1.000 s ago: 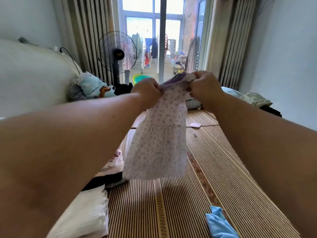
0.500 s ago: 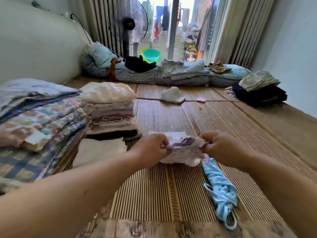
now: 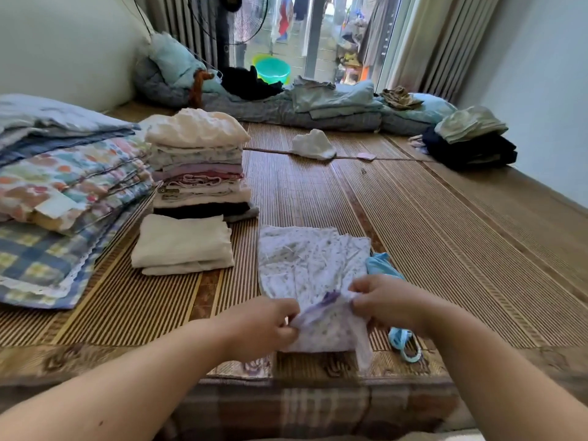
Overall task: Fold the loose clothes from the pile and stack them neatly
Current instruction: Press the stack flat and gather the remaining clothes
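Pinching the dress (image 3: 305, 265) by its near end, the left hand (image 3: 261, 326) and right hand (image 3: 388, 302) each have a grip clamped on the fabric. The dress lies spread flat on the mat (image 3: 413, 233) close to its near edge, partly over a blue cloth (image 3: 378, 265), with the stack (image 3: 197, 167) off toward the left edge.

The flower-print garment (image 3: 305, 265) is thin, matt, creased cloth lying on a ribbed, woven, bamboo-like mat (image 3: 429, 224) with a faint sheen, the folded cream piece (image 3: 183, 245) looks soft and slightly nubbly, and the green basin (image 3: 273, 69) is smooth glossy plastic.
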Demonstrator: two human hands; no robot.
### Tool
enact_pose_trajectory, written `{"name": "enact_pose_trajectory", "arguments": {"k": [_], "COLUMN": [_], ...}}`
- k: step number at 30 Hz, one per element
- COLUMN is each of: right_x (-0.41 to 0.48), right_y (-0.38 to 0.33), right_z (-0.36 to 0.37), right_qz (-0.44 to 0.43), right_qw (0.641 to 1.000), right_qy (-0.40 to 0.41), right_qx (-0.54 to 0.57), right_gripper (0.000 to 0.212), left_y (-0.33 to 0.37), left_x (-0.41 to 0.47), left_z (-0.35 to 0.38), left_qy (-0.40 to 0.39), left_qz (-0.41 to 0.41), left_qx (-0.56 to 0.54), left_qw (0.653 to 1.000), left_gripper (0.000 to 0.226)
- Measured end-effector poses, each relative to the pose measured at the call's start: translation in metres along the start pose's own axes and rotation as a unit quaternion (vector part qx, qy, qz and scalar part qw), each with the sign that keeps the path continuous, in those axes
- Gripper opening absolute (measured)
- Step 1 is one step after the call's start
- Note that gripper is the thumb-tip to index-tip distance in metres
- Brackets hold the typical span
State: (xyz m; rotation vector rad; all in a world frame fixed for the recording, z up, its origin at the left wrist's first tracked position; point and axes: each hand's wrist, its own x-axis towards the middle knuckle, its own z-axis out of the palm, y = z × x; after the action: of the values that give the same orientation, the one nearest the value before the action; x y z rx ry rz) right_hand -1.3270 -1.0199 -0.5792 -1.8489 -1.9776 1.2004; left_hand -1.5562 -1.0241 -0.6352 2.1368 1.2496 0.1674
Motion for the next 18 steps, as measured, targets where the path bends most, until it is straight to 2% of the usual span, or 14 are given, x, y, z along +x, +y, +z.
{"name": "enact_pose_trajectory", "arguments": {"k": [2,4,6,9,10,12,13,15,16,18], "right_x": [0.026,0.053,0.070,0.079,0.078,0.074,0.074,0.075,0.078,0.084], "right_y": [0.004,0.012,0.021,0.029,0.030,0.034,0.038,0.050,0.054,0.059], "right_z": [0.003,0.007,0.014,0.028,0.032,0.040,0.045,0.051,0.051,0.045], "right_qz": [0.001,0.010,0.003,-0.102,-0.132,-0.179,-0.191,-0.168,-0.146,-0.125], "right_qw": [0.989,0.970,0.967,0.947,0.946,0.957,0.960,0.954,0.949,0.949], "right_qy": [0.110,0.204,0.252,0.291,0.277,0.185,0.119,0.004,-0.024,-0.019], "right_qx": [0.101,0.129,0.038,-0.090,-0.109,-0.137,-0.166,-0.248,-0.280,-0.290], "right_gripper": [0.017,0.033,0.046,0.043,0.039,0.034,0.043,0.084,0.098,0.100], "left_y": [-0.001,-0.005,-0.011,-0.019,-0.021,-0.025,-0.028,-0.035,-0.037,-0.038], "left_x": [0.011,0.027,0.041,0.048,0.049,0.051,0.052,0.055,0.057,0.061], "left_z": [-0.002,-0.007,-0.009,-0.007,-0.006,0.000,0.003,0.008,0.009,0.010], "left_qy": [0.064,0.155,0.211,0.193,0.162,0.081,0.037,-0.041,-0.067,-0.074], "left_qz": [-0.037,-0.067,-0.085,-0.053,-0.029,0.019,0.029,0.012,-0.006,-0.026], "left_qx": [-0.117,-0.172,-0.145,-0.042,-0.008,0.068,0.103,0.161,0.175,0.179], "left_qw": [0.990,0.971,0.963,0.979,0.986,0.994,0.994,0.986,0.982,0.981], "left_gripper": [0.015,0.014,0.029,0.057,0.063,0.073,0.078,0.086,0.088,0.087]}}
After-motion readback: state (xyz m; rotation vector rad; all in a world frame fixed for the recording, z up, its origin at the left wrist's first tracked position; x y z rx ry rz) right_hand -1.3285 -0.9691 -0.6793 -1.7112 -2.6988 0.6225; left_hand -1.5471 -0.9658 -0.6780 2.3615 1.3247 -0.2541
